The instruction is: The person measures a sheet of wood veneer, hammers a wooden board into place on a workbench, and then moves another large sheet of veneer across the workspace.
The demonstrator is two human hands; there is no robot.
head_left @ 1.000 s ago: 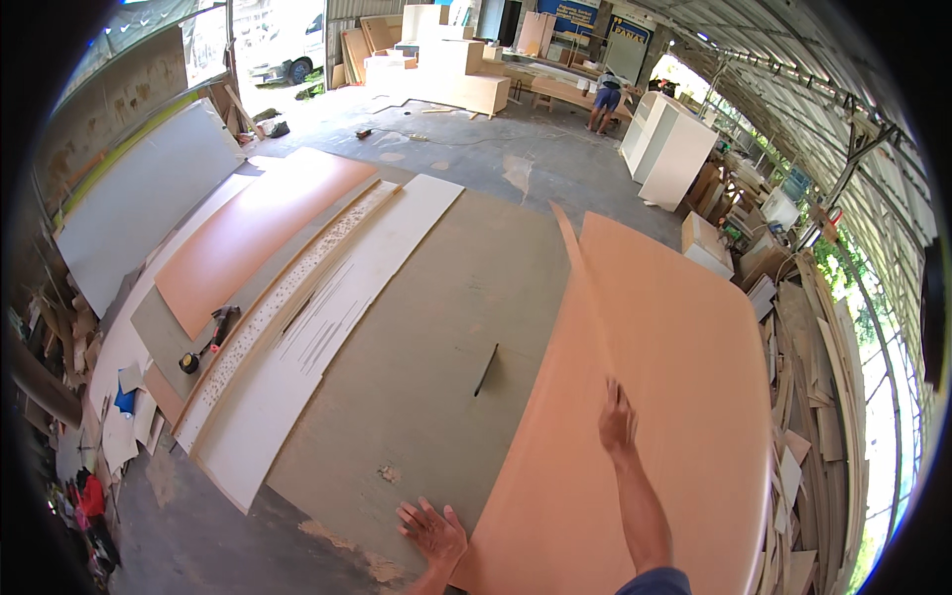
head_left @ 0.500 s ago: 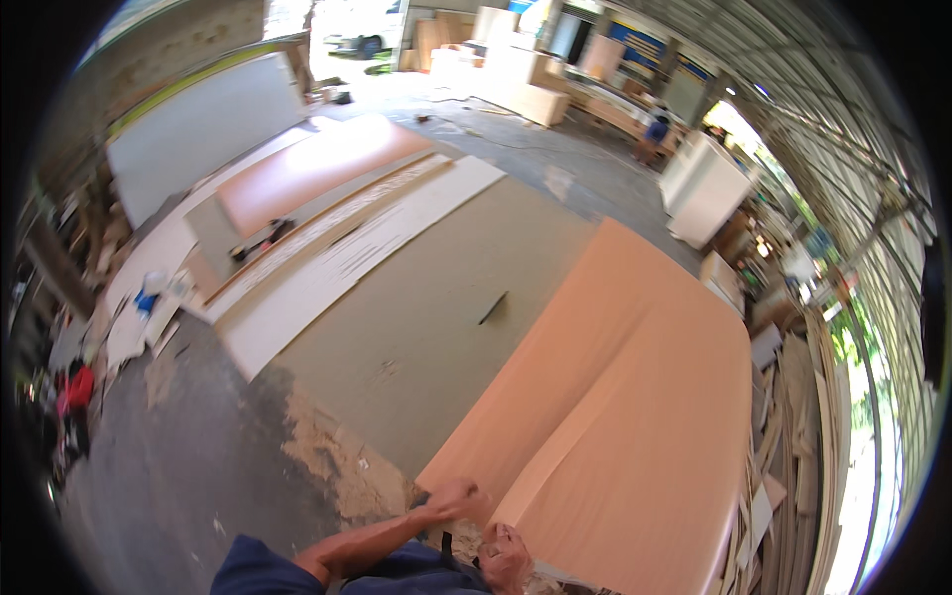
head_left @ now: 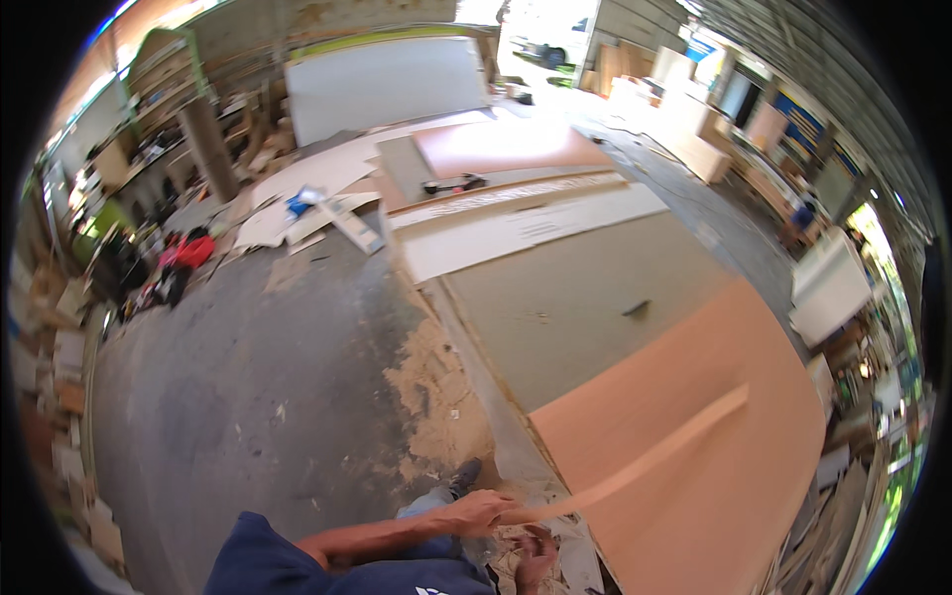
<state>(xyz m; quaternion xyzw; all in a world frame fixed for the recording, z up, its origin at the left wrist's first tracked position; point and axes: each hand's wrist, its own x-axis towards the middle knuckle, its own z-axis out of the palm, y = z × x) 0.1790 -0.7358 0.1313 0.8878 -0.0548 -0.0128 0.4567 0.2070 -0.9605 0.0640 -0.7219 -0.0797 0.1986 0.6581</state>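
Note:
A long, narrow strip of orange-brown wood veneer [head_left: 654,444] slants up over a large sheet of the same colour [head_left: 684,516]. Its near end is in my left hand [head_left: 483,512], whose fingers are closed around it. Just below and to the right, my right hand [head_left: 535,560] is apart from the strip; its fingers are loosely bent and spread, with nothing visible in them. A grey-brown board [head_left: 575,297] lies beyond the orange sheet, bearing a small dark thin object [head_left: 636,308] that I cannot make out.
White panels [head_left: 535,230] and a long wooden strip lie farther along the stack, near a dark tool [head_left: 454,184]. Sawdust [head_left: 436,397] covers the floor beside it. Offcuts [head_left: 347,223] and a red item [head_left: 194,250] lie left. A person [head_left: 801,216] is at far right.
The veneer strip has come up off the orange sheet, its near end moving left with my left hand. My right hand has come away from the sheet's edge. The view has swung left.

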